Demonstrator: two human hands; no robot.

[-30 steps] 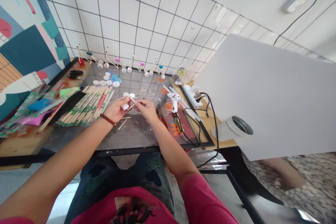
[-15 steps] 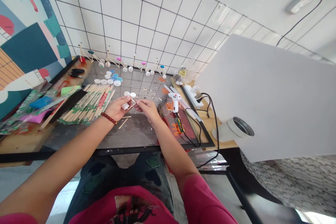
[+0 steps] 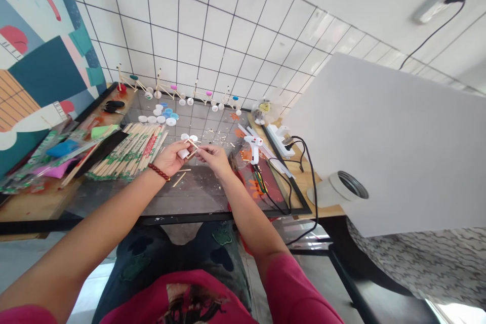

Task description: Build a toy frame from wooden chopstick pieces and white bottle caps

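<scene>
My left hand [image 3: 170,159], with a beaded bracelet at the wrist, is closed on a small assembly of thin wooden sticks [image 3: 193,144] and a white bottle cap [image 3: 183,153]. Opposite it, my right hand [image 3: 214,159] pinches the end of one of these sticks between thumb and forefinger. The sticks meet at an angle; their joints are too small to make out. Just beyond the fingers, more white bottle caps [image 3: 193,138] lie on the glass tabletop [image 3: 159,200]. Short loose sticks [image 3: 179,179] rest below my hands.
Wrapped chopsticks [image 3: 125,154] are heaped at left. A white glue gun [image 3: 253,148] stands at right, its cord running over the table edge near a power strip [image 3: 280,139]. Several finished stick-and-cap models [image 3: 190,98] line the wall. White and blue caps [image 3: 161,114] lie behind.
The stick at the fingertips has tilted slightly, and its upper end now shows above the white cap. Both hands stay in nearly the same place; the whole view has shifted a little.
</scene>
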